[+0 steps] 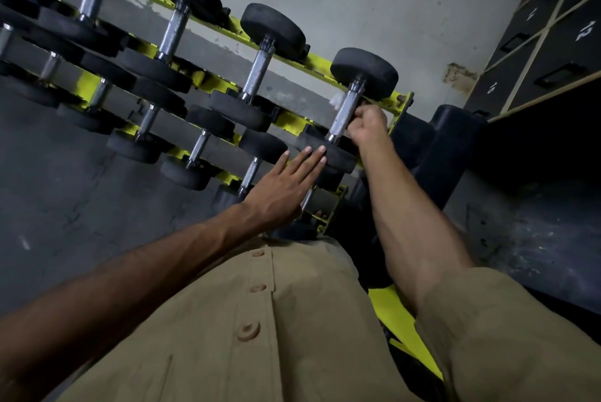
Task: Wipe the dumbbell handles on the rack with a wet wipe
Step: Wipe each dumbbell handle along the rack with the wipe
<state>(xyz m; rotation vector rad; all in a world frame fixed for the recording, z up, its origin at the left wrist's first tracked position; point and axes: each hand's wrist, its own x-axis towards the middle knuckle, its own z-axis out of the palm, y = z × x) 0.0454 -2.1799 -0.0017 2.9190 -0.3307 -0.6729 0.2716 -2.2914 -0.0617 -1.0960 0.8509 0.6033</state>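
My end dumbbell handle [344,115], dull pitted chrome, slants between 2 black heads on the yellow rack [320,61], wipe [336,99] peeking beside it.

Dumbbell handles [344,115] shiny scuffed metal; heads [364,71] matt black rubber; rack [322,62] chipped yellow-painted metal.

Two hands [279,187], one yellow rack [401,105], and about eleven dumbbells [257,73] on it, some cut off
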